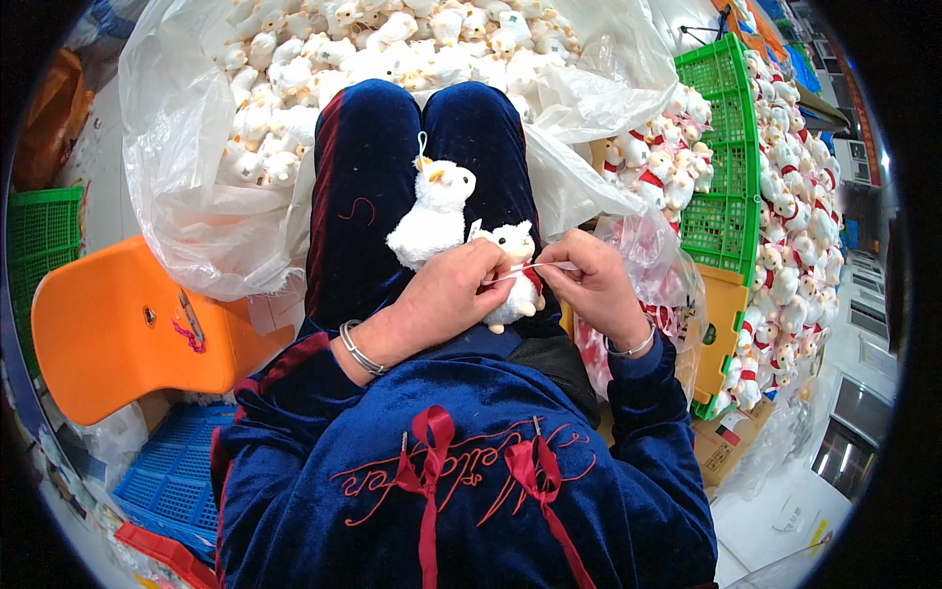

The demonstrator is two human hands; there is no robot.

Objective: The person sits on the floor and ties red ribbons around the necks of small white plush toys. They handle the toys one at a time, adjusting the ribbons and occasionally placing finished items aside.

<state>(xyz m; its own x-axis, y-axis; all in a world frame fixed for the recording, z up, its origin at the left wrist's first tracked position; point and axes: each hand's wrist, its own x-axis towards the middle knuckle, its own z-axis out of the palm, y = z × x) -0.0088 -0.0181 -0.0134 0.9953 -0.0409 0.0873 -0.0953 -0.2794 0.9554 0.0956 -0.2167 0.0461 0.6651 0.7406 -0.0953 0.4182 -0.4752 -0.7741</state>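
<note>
A small white plush animal (511,239) with a red piece at its neck sits in my lap, facing up. My left hand (453,288) is closed at its left side, pinching a thin white string (525,268) and resting against the toy. From the right, my right hand (593,279) pinches the other end of the string, which runs taut across the front of the toy. A second white plush animal (436,211) with a hanging loop on its head lies on my thighs, just beyond my left hand. It wears no red piece that I can see.
Ahead of my knees, a big clear plastic bag (182,187) holds many white plush animals. At right stand a green crate (721,147) and a heap of toys with red pieces (785,226). An orange chair (128,329) with a small tool on it is at left, above a blue crate (177,466).
</note>
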